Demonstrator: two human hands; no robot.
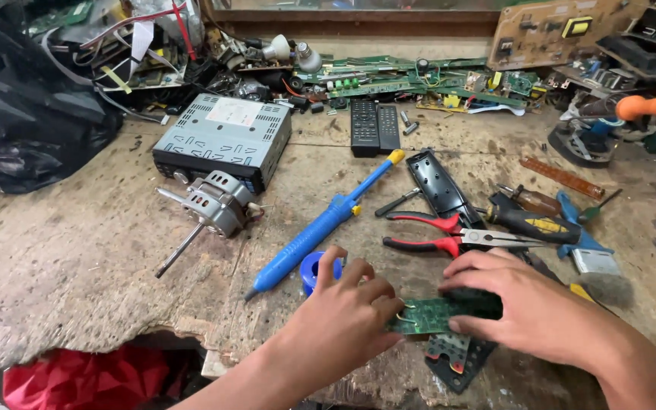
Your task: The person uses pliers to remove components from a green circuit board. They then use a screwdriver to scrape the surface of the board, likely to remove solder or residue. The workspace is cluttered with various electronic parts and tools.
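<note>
Both hands meet low in the frame, right of centre, over a small green circuit board [428, 315]. The left hand [347, 319] pinches the board's left end between thumb and curled fingers; the right hand [529, 304] lies flat across its right end, fingers pressed together on top. The board sits just above a black rubber keypad sheet [458, 357] lying on the worktop [77, 258].

What could go wrong, to my eye: the board is gripped only at its ends, so a hard twist might flex or crack it, and its edges or solder points could prick a fingertip. The broken front edge of the worktop is near; a slip could send the board or the keypad sheet down the gap at lower left.

Counted nearby: one blue desoldering pump [320, 224] with a yellow tip, one blue solder spool [314, 267] just behind the left hand, one pair of red-handled pliers [449, 234], two black remote controls [374, 126] side by side at upper centre, one opened black remote shell [440, 186], one small motor [214, 209] with a shaft, and one grey car stereo unit [225, 137].
</note>
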